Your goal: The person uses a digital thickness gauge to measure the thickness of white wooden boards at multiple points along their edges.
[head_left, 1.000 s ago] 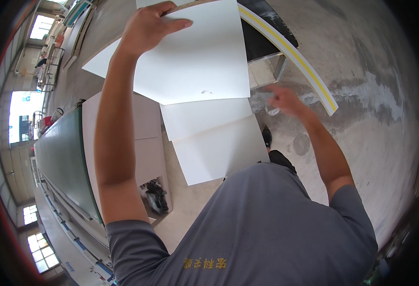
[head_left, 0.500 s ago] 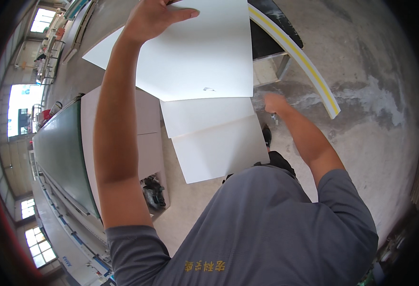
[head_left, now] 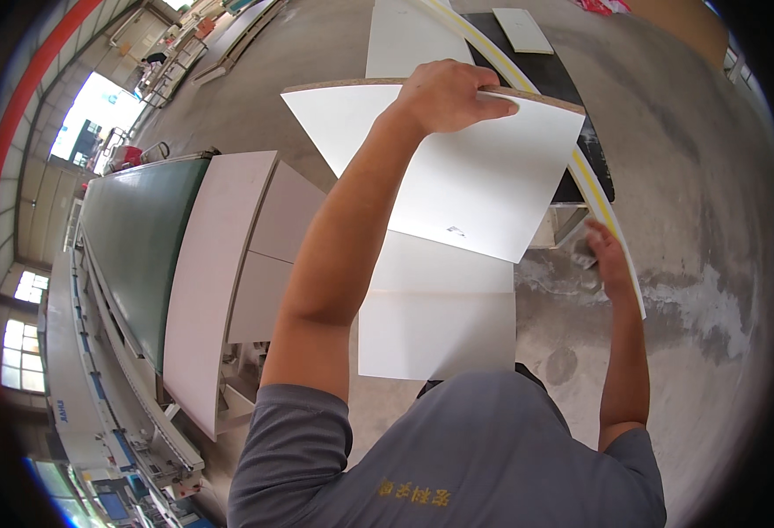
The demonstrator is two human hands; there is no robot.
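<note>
My left hand (head_left: 449, 97) is closed over the brown raw top edge of a white board (head_left: 466, 176), thumb on the face turned toward me. The board stands tilted, with a small dark mark low on its face. Below it, nearer my body, more white panel surface (head_left: 440, 330) shows. My right hand (head_left: 611, 255) is off to the right, fingers curled round a small greyish thing (head_left: 584, 255) blurred by motion. It is close to a long white strip with a yellow stripe (head_left: 594, 180), and I cannot tell whether they touch.
Behind the board is a black-topped surface (head_left: 545, 84) bearing a small white panel (head_left: 522, 31). At left stand pale pinkish panels (head_left: 215, 264) beside a green conveyor belt (head_left: 145, 242) and a long machine (head_left: 75, 352). Bare concrete floor (head_left: 677, 123) lies to the right.
The board has tipped so its brown top edge shows, with my left hand still on it. My right hand has moved outward, close to the striped strip. The whole view has shifted.
</note>
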